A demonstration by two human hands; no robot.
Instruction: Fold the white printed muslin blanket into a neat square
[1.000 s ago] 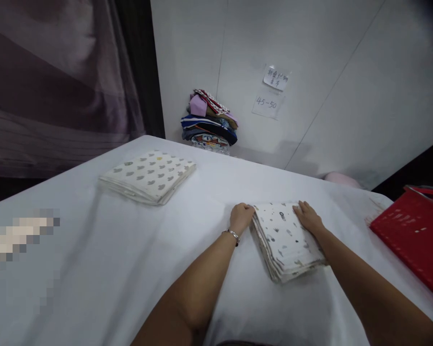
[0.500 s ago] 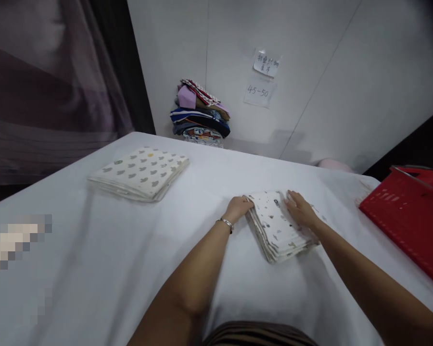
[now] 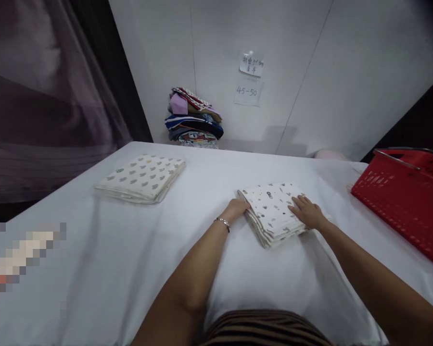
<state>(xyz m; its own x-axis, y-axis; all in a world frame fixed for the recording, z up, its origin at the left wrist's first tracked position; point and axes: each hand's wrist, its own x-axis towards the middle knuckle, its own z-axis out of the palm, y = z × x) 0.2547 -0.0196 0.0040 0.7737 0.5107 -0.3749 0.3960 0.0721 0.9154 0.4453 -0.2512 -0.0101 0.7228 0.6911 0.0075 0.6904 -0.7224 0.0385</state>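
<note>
A folded white cloth [image 3: 270, 206] with small dark and grey prints lies on the white-covered table [image 3: 187, 269] in front of me. Its layers show along the left and near edges. My left hand [image 3: 237, 210], with a silver bracelet at the wrist, grips the cloth's left edge; some fingertips are hidden there. Flat on the right part of the top layer rests my right hand [image 3: 306, 211], fingers spread. Farther left sits a second folded cloth [image 3: 144, 178], white with grey motifs, which neither hand touches.
A red plastic basket [image 3: 404, 202] with a metal handle stands at the table's right side. Beyond the far edge, a stack of folded fabrics [image 3: 195, 117] is against the wall, beside two paper notes [image 3: 248, 91]. A dark curtain [image 3: 50, 96] hangs at left.
My right hand has slid from the far right edge toward the near right part of the cloth and flattened. More of the printed top shows. The view has shifted slightly.
</note>
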